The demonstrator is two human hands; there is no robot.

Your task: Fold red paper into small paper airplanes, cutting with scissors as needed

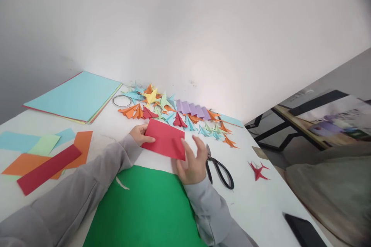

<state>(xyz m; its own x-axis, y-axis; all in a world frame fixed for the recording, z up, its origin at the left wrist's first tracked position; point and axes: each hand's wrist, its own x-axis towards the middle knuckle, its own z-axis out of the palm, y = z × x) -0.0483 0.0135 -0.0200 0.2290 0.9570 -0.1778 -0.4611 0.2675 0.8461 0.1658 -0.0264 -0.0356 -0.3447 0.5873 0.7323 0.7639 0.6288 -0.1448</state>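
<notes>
Head view looks down on a white tabletop (261, 204) set against a pale wall. A folded red paper (165, 139) lies near the middle of it, just beyond a large green sheet (145, 208) that sits nearest the person. The left hand (140, 134) pinches the red paper's left edge, fingers curled over it and thumb on top. The right hand (191, 164) rests at the paper's near right corner, fingers spread and loosely open, the fingertips touching the red edge rather than gripping it. Both arms wear grey sleeves (72, 197).

Just beside the right hand, on its right, lie black-handled scissors (218, 168), closed, blades pointing away. Further right a small red folded figure (259, 171) sits alone. Behind the red paper a scatter of folded paper shapes (174, 114) in orange, blue, yellow, green and purple runs along the wall, with a roll of clear tape (122, 100) at its left end. To the far left a stack of coloured sheets (75, 96) has a light blue one on top, and nearer lie loose strips (46, 158) in red, orange, green and blue. A dark flat object (303, 231) shows at the tabletop's near right edge.
</notes>
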